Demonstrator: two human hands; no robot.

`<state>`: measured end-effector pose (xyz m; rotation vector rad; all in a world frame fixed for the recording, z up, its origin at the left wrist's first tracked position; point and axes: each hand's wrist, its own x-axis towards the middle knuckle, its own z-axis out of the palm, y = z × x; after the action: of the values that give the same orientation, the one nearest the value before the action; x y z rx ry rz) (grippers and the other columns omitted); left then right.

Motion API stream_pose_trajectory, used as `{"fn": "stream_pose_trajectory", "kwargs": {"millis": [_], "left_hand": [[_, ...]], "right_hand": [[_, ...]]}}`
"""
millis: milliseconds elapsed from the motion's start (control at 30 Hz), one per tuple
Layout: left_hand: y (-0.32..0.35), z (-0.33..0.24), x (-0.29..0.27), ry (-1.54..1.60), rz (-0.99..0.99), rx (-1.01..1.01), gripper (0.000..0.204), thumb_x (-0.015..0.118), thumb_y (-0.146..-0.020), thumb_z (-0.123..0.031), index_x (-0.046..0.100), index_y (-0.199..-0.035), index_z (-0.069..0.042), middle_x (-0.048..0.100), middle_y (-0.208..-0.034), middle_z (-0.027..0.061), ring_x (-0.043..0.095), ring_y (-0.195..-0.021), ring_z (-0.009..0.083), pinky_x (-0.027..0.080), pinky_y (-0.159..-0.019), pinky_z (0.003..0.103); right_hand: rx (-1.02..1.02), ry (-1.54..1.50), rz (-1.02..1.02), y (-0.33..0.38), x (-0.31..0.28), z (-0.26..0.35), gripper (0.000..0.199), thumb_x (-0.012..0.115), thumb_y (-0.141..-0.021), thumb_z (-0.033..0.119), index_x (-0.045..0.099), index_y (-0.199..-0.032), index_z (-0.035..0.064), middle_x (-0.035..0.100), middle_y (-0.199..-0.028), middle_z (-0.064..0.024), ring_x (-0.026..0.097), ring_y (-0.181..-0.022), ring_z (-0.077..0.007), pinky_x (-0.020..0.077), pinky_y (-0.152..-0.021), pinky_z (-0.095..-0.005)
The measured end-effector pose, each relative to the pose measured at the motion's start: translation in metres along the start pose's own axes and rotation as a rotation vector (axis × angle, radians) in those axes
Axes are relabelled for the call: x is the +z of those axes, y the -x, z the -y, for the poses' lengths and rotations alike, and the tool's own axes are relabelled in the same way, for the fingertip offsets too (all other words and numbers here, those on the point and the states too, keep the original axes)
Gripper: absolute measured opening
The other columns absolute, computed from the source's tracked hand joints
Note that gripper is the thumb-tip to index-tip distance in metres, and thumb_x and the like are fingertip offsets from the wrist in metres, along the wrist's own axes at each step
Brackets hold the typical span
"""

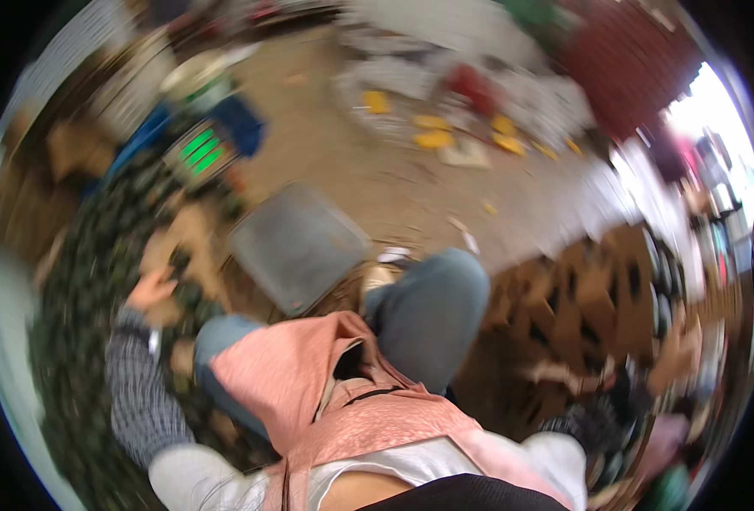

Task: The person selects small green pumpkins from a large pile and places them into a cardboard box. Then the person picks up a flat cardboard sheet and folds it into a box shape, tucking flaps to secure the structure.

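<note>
My left hand (151,290) is over a big heap of dark green, rounded pieces (87,298) on the left. Blur hides their exact kind. Its fingers look stretched and apart, with nothing visible in them; a single dark green piece (179,260) lies just beyond the fingertips. On the far right, my right hand (675,351) reaches outward beside a row of brown cardboard boxes (590,294) with cut-out sides. Motion smears its fingers, so whether it holds anything is unclear. Both forearms wear dark checked sleeves, and a pink apron (360,366) covers my lap.
A grey square stool or lid (300,247) sits on the brown floor (309,128) before my knees. Beyond the heap is a scale with a green-lit display (202,153), near a blue container (239,123). Clear plastic wrapping (385,77) and yellow pieces (432,132) lie farther off.
</note>
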<state>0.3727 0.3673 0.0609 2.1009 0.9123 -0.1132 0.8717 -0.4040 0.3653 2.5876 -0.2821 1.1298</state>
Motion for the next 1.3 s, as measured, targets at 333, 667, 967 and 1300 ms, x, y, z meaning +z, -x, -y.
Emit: {"fn": "stream_pose_trajectory", "kwargs": {"millis": [333,667,967,1300], "left_hand": [[0.193,-0.070,0.158,-0.357,-0.140,-0.413,0.046,0.068,-0.082,-0.033,0.057,-0.122,-0.014,0.063,-0.106,0.0144,0.060,-0.100,0.0348,0.049,-0.084,0.045],[0.418,-0.285,0.314,-0.285,-0.635,-1.748,0.071,0.075,-0.072,-0.045,0.049,-0.133,-0.020,0.042,-0.135,0.0216,0.038,-0.128,0.0417,0.037,-0.098,0.058],[0.495,-0.346,0.424,0.268,-0.824,-2.435,0.101,0.072,-0.068,-0.061,0.019,-0.150,-0.036,0.014,-0.154,0.0223,0.015,-0.141,0.0441,0.020,-0.104,0.070],[0.521,-0.534,0.536,-1.331,-1.581,-2.350,0.075,0.074,-0.077,-0.049,0.042,-0.138,-0.020,0.034,-0.141,0.0200,0.030,-0.131,0.0377,0.020,-0.103,0.062]], "right_hand": [[-1.044,-1.486,0.296,-0.003,0.030,0.347,0.037,0.072,-0.086,0.019,0.062,-0.118,0.0014,0.064,-0.112,-0.0180,0.063,-0.100,-0.0305,0.0522,-0.087,-0.0386],[-2.445,-0.779,0.852,0.102,-0.112,0.598,0.063,0.072,-0.083,0.010,0.043,-0.139,0.0045,0.051,-0.133,-0.0172,0.053,-0.118,-0.0273,0.0464,-0.094,-0.0388],[-2.787,-0.457,1.115,0.135,-0.141,0.654,0.082,0.071,-0.085,0.012,0.022,-0.150,0.0151,0.043,-0.141,-0.0155,0.044,-0.126,-0.0315,0.0391,-0.101,-0.0433],[-2.688,-0.018,1.194,0.248,-0.108,0.626,0.070,0.066,-0.086,0.008,0.029,-0.145,0.0055,0.050,-0.133,-0.0128,0.055,-0.114,-0.0265,0.0497,-0.090,-0.0363]]}}
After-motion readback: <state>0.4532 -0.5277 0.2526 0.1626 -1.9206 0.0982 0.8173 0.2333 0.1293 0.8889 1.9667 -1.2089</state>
